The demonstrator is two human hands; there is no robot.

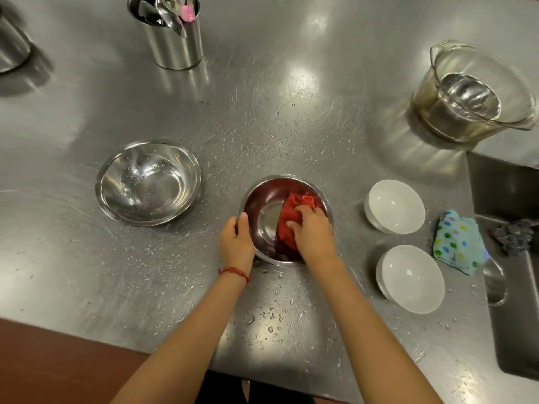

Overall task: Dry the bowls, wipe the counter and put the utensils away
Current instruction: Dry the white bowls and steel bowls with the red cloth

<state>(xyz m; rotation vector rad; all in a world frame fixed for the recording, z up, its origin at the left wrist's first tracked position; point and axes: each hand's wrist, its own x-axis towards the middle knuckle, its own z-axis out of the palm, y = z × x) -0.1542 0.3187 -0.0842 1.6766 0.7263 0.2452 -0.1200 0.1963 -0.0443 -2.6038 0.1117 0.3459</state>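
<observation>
A small steel bowl sits in the middle of the wet steel counter. My left hand grips its near-left rim. My right hand presses a crumpled red cloth against the inside of that bowl. A larger steel bowl, beaded with water, stands to the left. Two white bowls rest on the right. A steel utensil holder with spoons and a pink-handled tool stands at the back.
A glass bowl stands at the back right. A dotted blue sponge cloth lies by the sink, with steel wool on the sink's edge. A steel pot is at the far left. Water drops cover the counter's middle.
</observation>
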